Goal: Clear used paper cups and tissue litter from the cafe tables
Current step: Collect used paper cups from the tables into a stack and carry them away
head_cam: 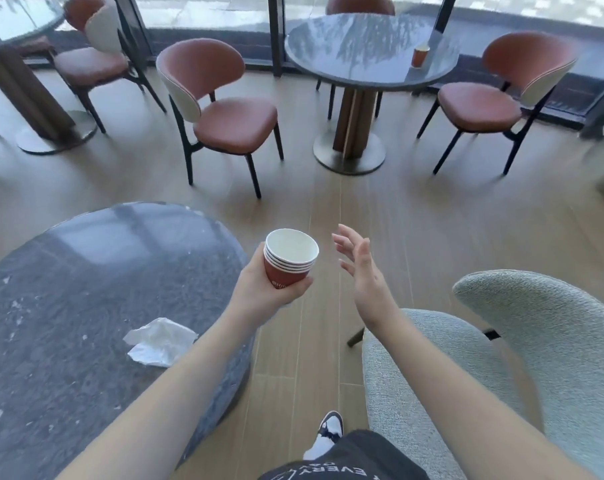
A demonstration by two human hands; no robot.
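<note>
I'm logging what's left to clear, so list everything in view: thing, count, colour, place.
stacked paper cups: about four nested, red with white inside, held in the left hand
single paper cup: one, orange-red, on the far round table
crumpled tissue: one, white, on the near table
round tables: three, dark grey stone
rust chairs: four, around the far tables
grey-green chair: one, lower right
left hand: grips the cup stack
right hand: fingers spread, holding nothing
</note>
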